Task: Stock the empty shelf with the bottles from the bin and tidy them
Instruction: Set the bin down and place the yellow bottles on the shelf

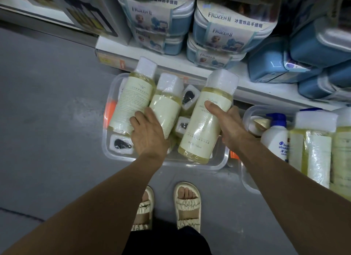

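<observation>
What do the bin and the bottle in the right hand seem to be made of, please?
Bin: apparently clear glossy plastic, since the floor shows through its wall. Bottle: likely clear plastic, yellow liquid visible, cream label, under shiny wrinkled shrink film.

We observe two bare forearms, no sleeves, watches, rings or bands visible on either the left hand or the right hand. On the feet we note cream open-toed sandals with ruched straps and tan footbeds. A dark garment covers the legs nearest us.
</observation>
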`<move>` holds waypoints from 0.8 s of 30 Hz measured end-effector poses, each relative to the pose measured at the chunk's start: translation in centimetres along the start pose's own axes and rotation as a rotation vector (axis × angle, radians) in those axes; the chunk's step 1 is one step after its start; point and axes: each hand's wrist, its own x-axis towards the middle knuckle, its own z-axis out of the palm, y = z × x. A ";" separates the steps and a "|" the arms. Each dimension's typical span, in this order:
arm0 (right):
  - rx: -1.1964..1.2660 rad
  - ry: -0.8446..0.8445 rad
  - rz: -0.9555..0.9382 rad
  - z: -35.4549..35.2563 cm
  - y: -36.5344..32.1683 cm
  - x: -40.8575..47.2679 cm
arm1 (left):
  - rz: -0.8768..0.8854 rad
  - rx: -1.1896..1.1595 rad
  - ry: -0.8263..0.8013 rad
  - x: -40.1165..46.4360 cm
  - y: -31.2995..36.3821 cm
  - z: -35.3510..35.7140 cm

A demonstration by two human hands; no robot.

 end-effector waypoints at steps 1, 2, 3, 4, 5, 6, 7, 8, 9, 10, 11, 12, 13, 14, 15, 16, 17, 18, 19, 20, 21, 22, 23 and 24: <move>-0.002 0.004 0.001 -0.1 -0.1 0.0 | 0.025 0.005 0.000 -0.2 0.3 0.0; -0.002 0.007 0.002 -0.2 -0.1 0.0 | 0.046 -0.002 -0.002 -0.3 0.6 0.0; 0.000 0.010 0.004 -0.3 -0.1 0.0 | 0.049 -0.037 -0.006 -0.5 0.7 0.0; 0.003 0.011 0.009 -0.4 -0.1 -0.1 | 0.031 -0.111 -0.014 -0.6 0.8 0.0; 0.006 0.009 0.014 -0.6 0.0 -0.1 | 0.004 -0.217 -0.022 -0.7 0.7 0.0; 0.010 0.007 0.018 -0.8 0.1 -0.2 | -0.014 -0.336 -0.028 -0.7 0.5 0.0; 0.010 0.003 0.019 -0.9 0.1 -0.4 | -0.021 -0.444 -0.039 -0.6 0.1 0.0; 0.003 -0.006 0.020 -1.0 0.1 -0.6 | -0.027 -0.521 -0.062 -0.4 -0.3 -0.1; -0.015 -0.010 0.022 -1.1 0.2 -0.6 | -0.032 -0.562 -0.098 -0.1 -0.7 -0.2; -0.030 -0.012 0.023 -1.2 0.2 -0.7 | -0.031 -0.573 -0.141 0.2 -1.1 -0.3; -0.040 -0.015 0.025 -1.2 0.3 -0.7 | -0.025 -0.564 -0.181 0.5 -1.4 -0.4; -0.042 -0.012 0.028 -1.2 0.3 -0.8 | -0.016 -0.542 -0.215 0.7 -1.5 -0.4; -0.035 -0.004 0.030 -1.1 0.4 -0.9 | -0.019 -0.514 -0.239 1.0 -1.5 -0.4; -0.029 0.009 0.036 -1.0 0.7 -0.8 | -0.034 -0.472 -0.260 1.1 -1.4 -0.5; -0.030 0.022 0.040 -1.0 0.9 -0.7 | -0.048 -0.419 -0.271 1.2 -1.2 -0.5; -0.034 0.029 0.040 -0.9 1.0 -0.7 | -0.055 -0.366 -0.271 1.3 -1.0 -0.6; -0.034 0.032 0.038 -0.9 1.1 -0.6 | -0.055 -0.324 -0.263 1.4 -0.9 -0.6; -0.030 0.031 0.038 -0.9 1.1 -0.6 | -0.052 -0.303 -0.253 1.4 -0.9 -0.5; -0.028 0.026 0.043 -1.0 1.2 -0.6 | -0.051 -0.301 -0.246 1.4 -0.9 -0.4; -0.028 0.018 0.046 -1.2 1.3 -0.5 | -0.050 -0.312 -0.243 1.3 -0.9 -0.3; -0.030 0.010 0.044 -1.4 1.4 -0.4 | -0.050 -0.349 -0.249 1.2 -0.9 -0.1; -0.033 0.001 0.041 -1.5 1.4 -0.5 | -0.066 -0.434 -0.263 1.3 -1.0 0.2; -0.041 -0.010 0.037 -1.6 1.4 -0.5 | -0.092 -0.551 -0.299 1.3 -1.0 0.2; -0.052 -0.018 0.035 -1.7 1.5 -0.5 | -0.117 -0.661 -0.337 1.4 -1.2 0.2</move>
